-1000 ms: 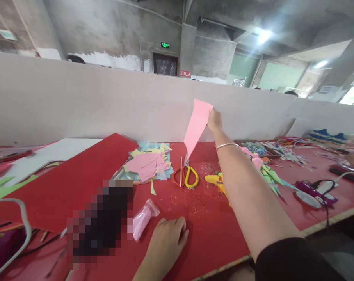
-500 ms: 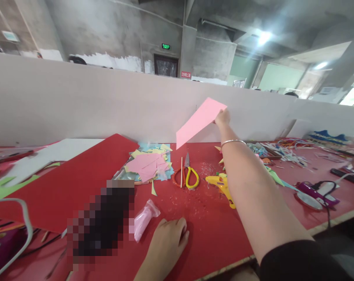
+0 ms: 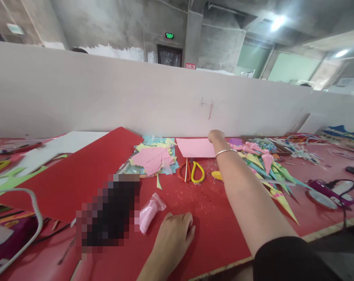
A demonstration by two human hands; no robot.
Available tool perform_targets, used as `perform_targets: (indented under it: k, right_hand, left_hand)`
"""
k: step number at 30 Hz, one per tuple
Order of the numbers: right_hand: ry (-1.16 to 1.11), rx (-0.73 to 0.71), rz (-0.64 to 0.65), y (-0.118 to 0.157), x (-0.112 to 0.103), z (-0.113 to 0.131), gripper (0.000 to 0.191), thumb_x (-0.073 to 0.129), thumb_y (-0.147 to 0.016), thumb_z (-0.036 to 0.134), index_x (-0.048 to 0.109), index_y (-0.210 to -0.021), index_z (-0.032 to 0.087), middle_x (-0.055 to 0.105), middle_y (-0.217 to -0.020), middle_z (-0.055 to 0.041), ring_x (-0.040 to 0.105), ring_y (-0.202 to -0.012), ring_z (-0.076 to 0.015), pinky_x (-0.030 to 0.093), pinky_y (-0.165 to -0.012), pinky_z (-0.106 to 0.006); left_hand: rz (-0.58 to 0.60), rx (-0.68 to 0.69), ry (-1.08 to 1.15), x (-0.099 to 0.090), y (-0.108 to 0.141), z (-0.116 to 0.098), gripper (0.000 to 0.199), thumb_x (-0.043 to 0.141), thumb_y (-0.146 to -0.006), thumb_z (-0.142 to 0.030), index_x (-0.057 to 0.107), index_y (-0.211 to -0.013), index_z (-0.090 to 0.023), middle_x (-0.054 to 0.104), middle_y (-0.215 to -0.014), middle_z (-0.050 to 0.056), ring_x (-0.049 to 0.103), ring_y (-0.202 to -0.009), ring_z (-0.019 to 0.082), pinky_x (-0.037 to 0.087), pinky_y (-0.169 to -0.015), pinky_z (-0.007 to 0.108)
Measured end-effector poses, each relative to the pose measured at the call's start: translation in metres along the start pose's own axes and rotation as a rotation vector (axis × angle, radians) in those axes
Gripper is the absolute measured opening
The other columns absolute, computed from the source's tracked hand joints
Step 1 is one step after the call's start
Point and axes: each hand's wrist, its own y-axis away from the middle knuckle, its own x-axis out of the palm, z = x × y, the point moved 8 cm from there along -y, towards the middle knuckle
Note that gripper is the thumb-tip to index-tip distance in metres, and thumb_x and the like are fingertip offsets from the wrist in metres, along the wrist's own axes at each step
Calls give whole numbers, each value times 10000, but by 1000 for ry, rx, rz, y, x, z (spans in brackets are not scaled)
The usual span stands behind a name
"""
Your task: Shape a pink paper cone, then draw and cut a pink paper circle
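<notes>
At the back of the table, my right hand [image 3: 216, 136] is closed on the right end of a pink paper sheet [image 3: 194, 148]. The sheet is low over the tabletop and covers the blades of the scissors [image 3: 198, 173], whose red and yellow handles stick out in front. A thin pale stick [image 3: 186, 171] lies across the red handle. My left hand [image 3: 175, 232] rests on the near tabletop with curled fingers, and nothing shows in it. Just left of it lies a pink plastic-wrapped bundle [image 3: 151, 212]. Under my right forearm, a yellow glue gun [image 3: 216, 175] is mostly hidden.
Paper scraps [image 3: 153, 158] are piled left of the sheet, beside a large red board [image 3: 77, 175]. Coloured paper cones [image 3: 278, 175] lie right of my forearm, near a purple corded device [image 3: 331, 191]. A white partition [image 3: 121, 97] stands behind the red table [image 3: 212, 226].
My right hand has lowered the pink sheet from in front of the partition down to the table's back. The view has shifted slightly, showing more cones. My left hand stays on the table.
</notes>
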Motion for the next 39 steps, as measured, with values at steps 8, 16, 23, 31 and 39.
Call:
perform_targets:
  k: [8,16,23,31,39]
  right_hand:
    - [-10,-3,412,41,99,52,554,651,-704,468,542,-1131,131,557,-1161,-146,548,-1040,-281,475,-819,-413]
    - [-43,-18,511,42,101,51,387,671,-662,442,650,-907,143,666,-931,-128,640,-832,-283,506,-687,-364]
    - [-40,-60,480,34,91,38,596,684,-652,462,563,-1114,105,590,-1135,-167,603,-948,-279,490,-700,-325]
    - [37,-102,437,46,99,46,890,696,-557,576,413,-1296,170,403,-1348,-170,475,-1140,-335,478,-780,-337]
    - [130,-176,539,46,99,53,419,543,-831,389,493,-1174,155,531,-1174,-103,564,-976,-217,485,-799,-394]
  left_hand:
    - [0,7,-44,0,0,-1,151,391,-812,-181,538,-778,-193,654,-722,40,604,-690,202,365,-656,307]
    - [0,15,-22,1,0,-1,149,392,-806,-169,536,-773,-188,646,-714,40,604,-694,204,359,-656,313]
    - [4,19,-48,2,0,-2,173,378,-818,-182,549,-796,-187,662,-731,43,610,-699,209,369,-656,321]
    - [16,13,-55,0,0,-2,183,365,-821,-181,549,-813,-190,670,-752,48,620,-716,230,399,-684,356]
    - [17,14,-38,1,0,-2,176,367,-823,-193,542,-812,-189,670,-763,49,621,-726,233,401,-688,361]
